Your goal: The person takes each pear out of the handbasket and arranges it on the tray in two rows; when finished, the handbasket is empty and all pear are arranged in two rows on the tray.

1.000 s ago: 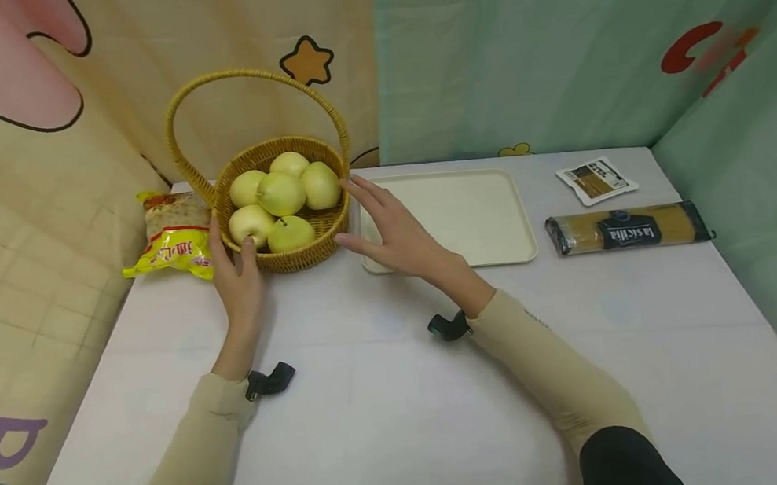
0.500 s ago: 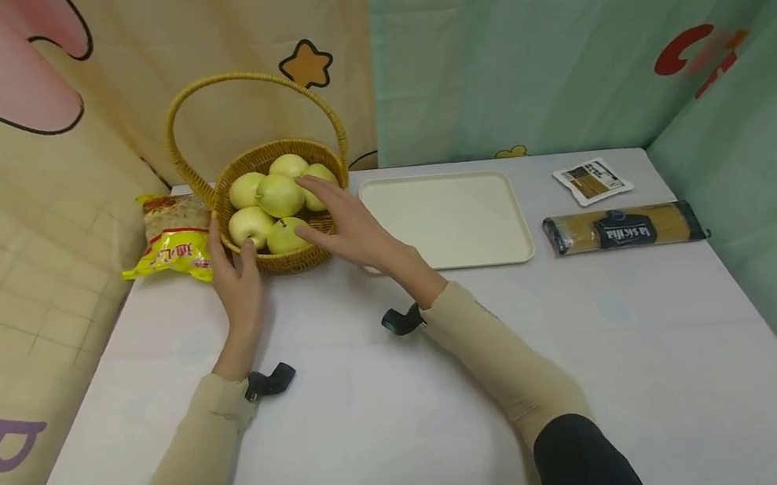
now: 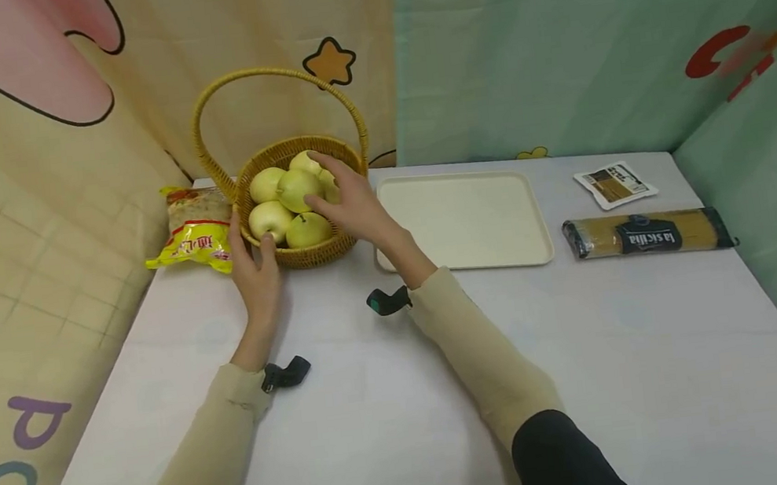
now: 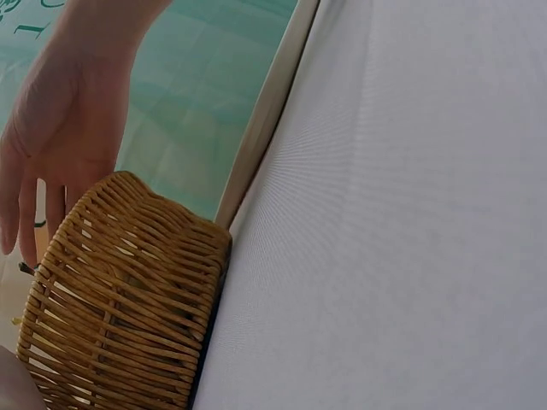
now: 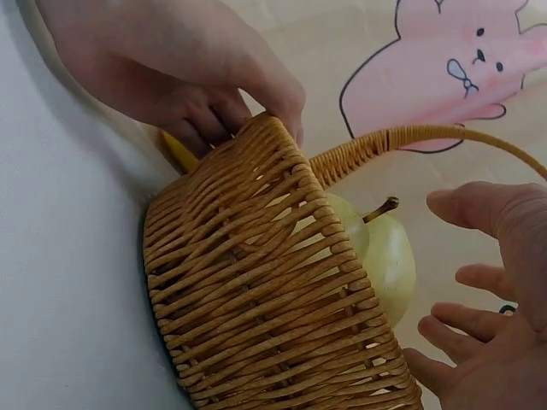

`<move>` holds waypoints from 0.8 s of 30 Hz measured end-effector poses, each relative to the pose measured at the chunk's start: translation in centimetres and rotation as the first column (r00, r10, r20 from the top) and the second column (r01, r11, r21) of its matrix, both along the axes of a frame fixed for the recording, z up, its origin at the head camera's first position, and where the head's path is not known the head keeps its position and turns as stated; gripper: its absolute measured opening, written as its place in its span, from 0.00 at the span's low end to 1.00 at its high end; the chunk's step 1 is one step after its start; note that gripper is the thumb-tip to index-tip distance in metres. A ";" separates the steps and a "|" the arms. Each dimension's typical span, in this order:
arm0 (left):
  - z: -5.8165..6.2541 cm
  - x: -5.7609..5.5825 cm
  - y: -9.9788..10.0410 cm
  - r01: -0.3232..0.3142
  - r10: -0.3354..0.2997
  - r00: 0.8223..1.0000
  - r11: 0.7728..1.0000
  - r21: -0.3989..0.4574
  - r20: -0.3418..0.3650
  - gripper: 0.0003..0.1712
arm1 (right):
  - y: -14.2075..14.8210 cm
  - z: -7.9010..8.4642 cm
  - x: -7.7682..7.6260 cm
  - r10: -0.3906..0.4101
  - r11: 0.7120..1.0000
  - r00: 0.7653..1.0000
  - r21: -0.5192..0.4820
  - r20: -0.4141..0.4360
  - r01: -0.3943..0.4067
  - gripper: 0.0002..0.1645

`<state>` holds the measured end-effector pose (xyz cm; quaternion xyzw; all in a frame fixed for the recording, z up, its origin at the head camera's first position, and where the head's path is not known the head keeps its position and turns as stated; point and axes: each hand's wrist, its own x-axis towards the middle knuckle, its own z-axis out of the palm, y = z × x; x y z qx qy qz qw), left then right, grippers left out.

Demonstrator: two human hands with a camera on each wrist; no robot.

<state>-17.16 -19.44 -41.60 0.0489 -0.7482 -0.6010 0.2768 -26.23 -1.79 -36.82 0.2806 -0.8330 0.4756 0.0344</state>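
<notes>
A wicker basket (image 3: 305,258) with a tall arched handle stands at the back left and holds several pale yellow-green pears (image 3: 298,189). My left hand (image 3: 259,284) grips the basket's left side, thumb over the rim, fingers outside; the right wrist view shows this left hand (image 5: 171,73) at the rim too. My right hand (image 3: 360,210) is over the basket's right side, fingers spread above the pears and partly hiding some of them. In the right wrist view, a gap separates this right hand (image 5: 504,290) from the stemmed pear (image 5: 389,265).
A cream tray (image 3: 465,222) lies right of the basket. Left of it, a yellow snack bag (image 3: 197,229) touches or nearly touches the basket. Farther right lie a pack of spaghetti (image 3: 651,233) and a small white packet (image 3: 615,184). Curtains hang behind the white-covered table (image 3: 379,425).
My right hand has moved left from the basket's right rim to over the pears. The left hand has stayed at the basket's left side. The head view has shifted slightly.
</notes>
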 end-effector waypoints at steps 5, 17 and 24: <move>0.1 0.0 0.0 -0.010 0.009 1.000 1.000 0.003 0.011 0.36 | -0.6 -0.4 -1.0 0.036 0.998 0.999 -0.056 0.035 -0.034 0.43; 0.3 -0.3 -0.3 -0.004 0.004 1.000 1.000 -0.012 0.013 0.36 | -2.1 -0.7 -2.0 0.008 0.999 0.997 0.036 0.079 -0.011 0.42; -0.1 -0.3 0.0 -0.015 0.015 1.000 0.999 -0.030 -0.002 0.36 | -2.3 -0.7 -2.9 -0.011 0.996 0.995 0.095 0.104 0.001 0.44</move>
